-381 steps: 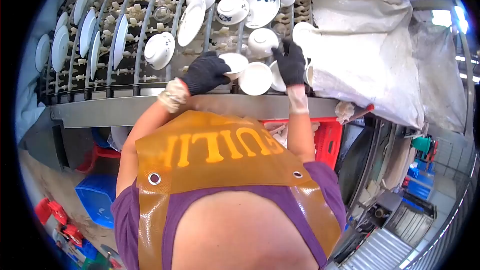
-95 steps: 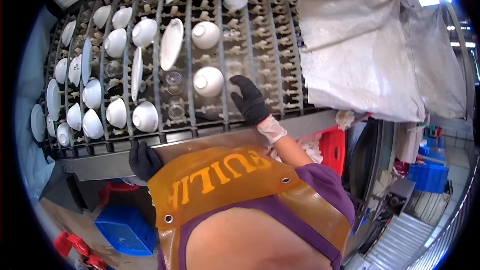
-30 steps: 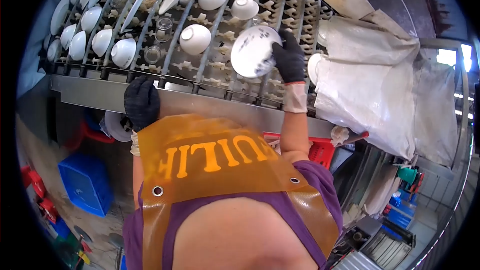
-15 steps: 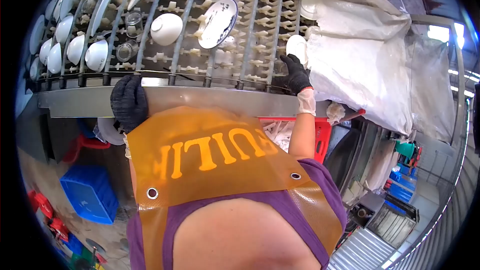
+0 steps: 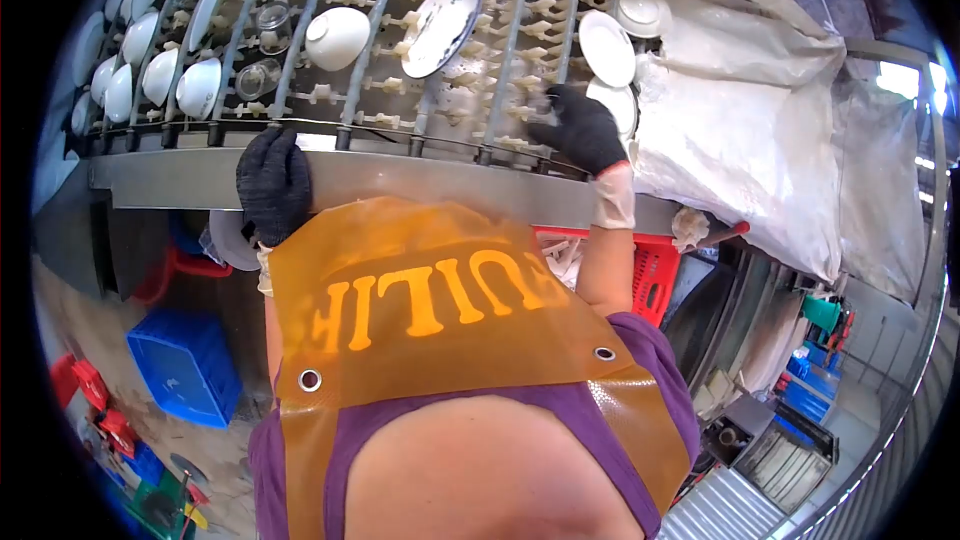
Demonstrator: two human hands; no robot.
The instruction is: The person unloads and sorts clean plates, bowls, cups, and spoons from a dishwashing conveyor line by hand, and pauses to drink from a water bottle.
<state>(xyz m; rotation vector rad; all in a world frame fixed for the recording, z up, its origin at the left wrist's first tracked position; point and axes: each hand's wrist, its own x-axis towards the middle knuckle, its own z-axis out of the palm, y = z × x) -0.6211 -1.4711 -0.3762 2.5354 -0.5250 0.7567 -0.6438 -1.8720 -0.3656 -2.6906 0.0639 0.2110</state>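
My left hand (image 5: 273, 185), in a black knit glove, lies over the metal edge (image 5: 400, 180) of a pegged conveyor, fingers side by side and holding nothing I can see. Above the right part of the conveyor (image 5: 515, 70) is my right hand (image 5: 588, 130), in a matching glove with a pale cuff, thumb and fingers apart and nothing between them. Close beside it stand a white oval plate (image 5: 607, 48) and another white plate (image 5: 618, 103), partly hidden behind the hand. A white round dish (image 5: 643, 10) sits further back, by the plastic curtain (image 5: 740, 110).
A blue-rimmed patterned plate (image 5: 440, 28), a white bowl (image 5: 337, 38), clear glasses (image 5: 258, 78) and several more bowls and plates stand among the pegs. Below the edge are a red crate (image 5: 655, 280) and a blue bin (image 5: 185, 365).
The view has shifted slightly. My right hand has drawn back from the white plate, and more of the white plates shows beside the curtain. My left hand stays at the edge.
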